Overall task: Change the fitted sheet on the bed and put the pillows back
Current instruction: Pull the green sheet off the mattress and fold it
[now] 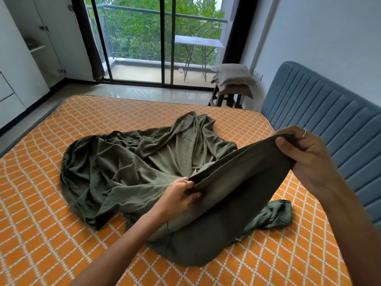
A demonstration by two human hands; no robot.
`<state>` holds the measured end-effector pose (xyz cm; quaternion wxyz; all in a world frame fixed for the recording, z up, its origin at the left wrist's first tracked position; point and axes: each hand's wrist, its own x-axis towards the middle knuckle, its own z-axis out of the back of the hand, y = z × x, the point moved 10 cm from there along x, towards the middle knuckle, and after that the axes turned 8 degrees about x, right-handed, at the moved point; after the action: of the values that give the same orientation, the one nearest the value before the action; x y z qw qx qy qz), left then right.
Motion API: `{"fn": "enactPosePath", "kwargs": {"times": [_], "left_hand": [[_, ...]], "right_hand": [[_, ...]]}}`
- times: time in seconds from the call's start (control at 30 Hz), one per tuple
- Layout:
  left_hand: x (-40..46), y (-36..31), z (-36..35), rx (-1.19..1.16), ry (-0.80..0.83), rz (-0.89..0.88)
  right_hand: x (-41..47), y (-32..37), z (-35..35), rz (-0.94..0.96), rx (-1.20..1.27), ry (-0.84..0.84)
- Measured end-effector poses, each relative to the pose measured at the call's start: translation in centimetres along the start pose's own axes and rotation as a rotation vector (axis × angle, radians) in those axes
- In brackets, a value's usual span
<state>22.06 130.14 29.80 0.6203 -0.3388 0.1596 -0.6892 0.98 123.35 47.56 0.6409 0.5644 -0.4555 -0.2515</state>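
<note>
A dark olive-green fitted sheet lies crumpled in a heap in the middle of the bare mattress, which has an orange cover with a white diamond pattern. My left hand pinches the sheet's edge low over the heap. My right hand grips the same edge higher up and to the right, so the hem is stretched taut between them. Two grey-beige pillows are stacked on a stool beyond the bed's far right corner.
A blue padded headboard runs along the right side of the bed. Glass sliding doors to a balcony stand behind. White cupboards line the left wall. A strip of tiled floor separates bed and doors.
</note>
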Motion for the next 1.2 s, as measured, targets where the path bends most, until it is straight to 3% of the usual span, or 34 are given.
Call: {"fn": "enactPosePath", "kwargs": {"times": [0.1, 0.2, 0.3, 0.47, 0.57, 0.63, 0.7, 0.8, 0.9, 1.07, 1.2], "left_hand": [[-1.0, 3.1, -1.6, 0.176, 0.087, 0.139], [-2.1, 4.9, -2.4, 0.515, 0.181, 0.247], [-3.2, 5.1, -1.2, 0.648, 0.095, 0.292], [-3.3, 5.8, 2.0, 0.605, -0.253, 0.298], [-1.6, 7.4, 0.9, 0.523, -0.146, 0.261], [-0.4, 8.5, -0.2, 0.357, -0.012, 0.272], [0.7, 9.1, 0.7, 0.167, 0.009, 0.295], [2.9, 10.1, 6.5, -0.021, -0.06, 0.333], [7.4, 7.6, 15.1, 0.046, -0.068, 0.285], [15.4, -6.7, 32.5, 0.42, -0.355, -0.023], [16.3, -17.9, 41.9, 0.536, -0.612, -0.185]], "right_hand": [[0.3, 0.1, 0.1, 0.011, 0.024, -0.004], [0.6, 0.1, 0.1, 0.026, 0.036, 0.009], [0.8, 0.2, 0.7, 0.038, 0.045, -0.001], [1.1, 0.3, 1.5, 0.048, 0.047, -0.013], [1.5, 0.4, 1.3, 0.042, 0.041, -0.018], [2.1, 0.3, 1.5, 0.032, 0.024, -0.041], [3.0, 0.2, 2.3, 0.031, 0.002, -0.092], [4.9, 0.8, 4.3, 0.051, -0.001, -0.219], [8.6, 3.9, 6.2, 0.124, -0.06, -0.342], [16.1, 17.8, 7.5, 0.402, -0.103, -0.437], [19.8, 30.5, 9.8, 0.561, -0.14, -0.524]]}}
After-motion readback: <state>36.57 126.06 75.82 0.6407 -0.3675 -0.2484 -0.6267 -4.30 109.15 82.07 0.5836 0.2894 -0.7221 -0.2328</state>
